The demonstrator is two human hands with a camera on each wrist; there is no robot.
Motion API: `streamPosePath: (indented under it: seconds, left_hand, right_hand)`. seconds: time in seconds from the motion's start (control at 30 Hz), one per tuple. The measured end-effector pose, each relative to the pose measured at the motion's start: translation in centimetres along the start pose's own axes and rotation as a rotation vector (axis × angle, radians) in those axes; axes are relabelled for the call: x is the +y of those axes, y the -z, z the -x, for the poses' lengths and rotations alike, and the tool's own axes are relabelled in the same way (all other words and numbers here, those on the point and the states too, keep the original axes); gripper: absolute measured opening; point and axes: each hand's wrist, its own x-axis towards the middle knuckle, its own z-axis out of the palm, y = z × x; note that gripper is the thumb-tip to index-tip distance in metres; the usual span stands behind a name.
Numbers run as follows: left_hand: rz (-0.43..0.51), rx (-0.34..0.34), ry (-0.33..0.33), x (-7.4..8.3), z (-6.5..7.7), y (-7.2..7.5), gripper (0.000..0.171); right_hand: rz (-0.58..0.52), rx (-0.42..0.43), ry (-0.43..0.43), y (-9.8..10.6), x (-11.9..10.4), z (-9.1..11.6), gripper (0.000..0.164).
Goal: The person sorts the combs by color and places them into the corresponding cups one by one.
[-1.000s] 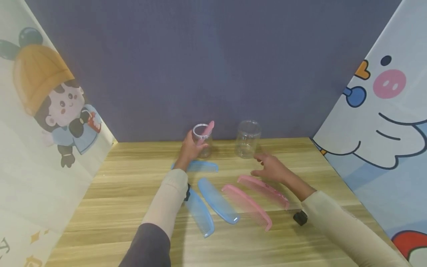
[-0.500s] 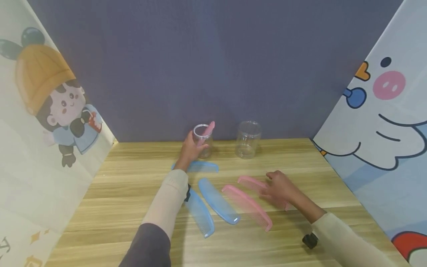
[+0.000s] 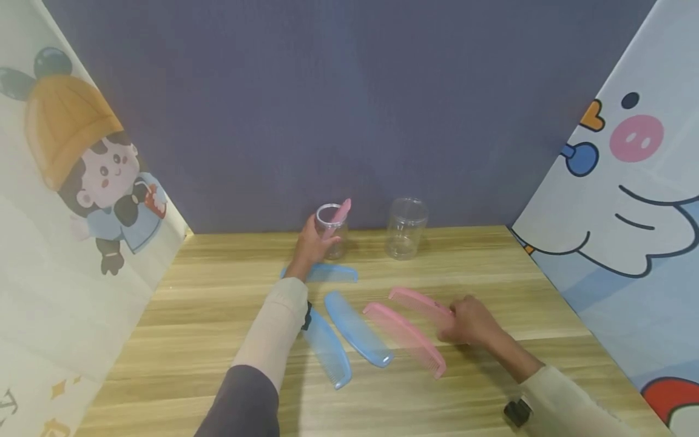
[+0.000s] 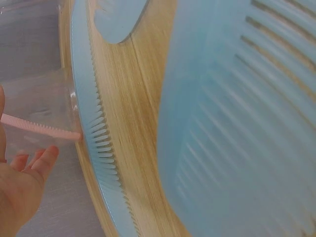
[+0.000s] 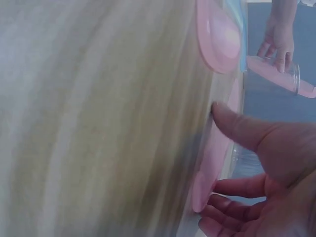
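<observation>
My left hand [image 3: 311, 246] grips a clear jar [image 3: 338, 246] at the back of the table. A pink comb [image 3: 343, 210] leans inside it, its end sticking out above the rim. In the left wrist view the comb's teeth [image 4: 44, 129] show through the jar wall. My right hand [image 3: 472, 321] holds the right end of another pink comb [image 3: 415, 300] lying on the table. In the right wrist view, the thumb is on one side of this comb [image 5: 212, 153] and the fingers are on the other. A further pink comb [image 3: 406, 332] lies just left of it.
A second clear jar [image 3: 406, 230] stands to the right of the held one, near the dark back wall [image 3: 349, 109]. Blue combs lie mid-table [image 3: 357, 331], under the left forearm [image 3: 327, 352] and before the left jar [image 3: 333, 272]. Printed panels flank the wooden table [image 3: 218, 340].
My right hand has moved back from beside the right jar, down and rightward to the upper pink comb, and its fingers have closed on the comb's end. The left hand stays on its jar.
</observation>
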Motion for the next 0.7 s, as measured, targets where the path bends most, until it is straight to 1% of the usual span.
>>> streamPosePath:
  seconds: [0.07, 0.13, 0.23, 0.3, 0.4, 0.5, 0.6, 0.7]
  left_hand:
    - [-0.004, -0.004, 0.007, -0.03, 0.10, 0.02, 0.098]
    - [-0.004, -0.006, 0.011, -0.03, 0.22, 0.07, 0.099]
    - [0.001, 0.003, 0.008, 0.01, 0.28, 0.22, 0.099]
    - [0.008, 0.012, 0.003, 0.04, 0.26, 0.33, 0.098]
    - [0.004, 0.019, -0.009, 0.10, 0.19, 0.47, 0.098]
    - [0.007, 0.013, -0.015, 0.18, 0.20, 0.45, 0.096]
    - [0.006, 0.003, -0.015, 0.28, 0.29, 0.30, 0.096]
    - [0.011, 0.001, -0.010, 0.45, 0.48, 0.13, 0.096]
  right_hand:
    - [-0.008, -0.007, -0.008, -0.17, 0.16, 0.09, 0.045]
    - [-0.030, -0.008, -0.015, -0.29, 0.26, 0.09, 0.042]
    - [-0.064, -0.021, -0.026, -0.30, 0.15, 0.03, 0.041]
    - [-0.082, -0.032, -0.043, -0.27, 0.05, -0.10, 0.044]
    - [-0.097, -0.041, -0.046, -0.24, -0.04, -0.20, 0.049]
    - [-0.083, -0.023, -0.023, -0.33, 0.08, -0.17, 0.048]
    - [-0.065, 0.012, 0.007, -0.61, 0.40, -0.10, 0.046]
    - [-0.066, 0.049, 0.019, -0.84, 0.70, 0.01, 0.045]
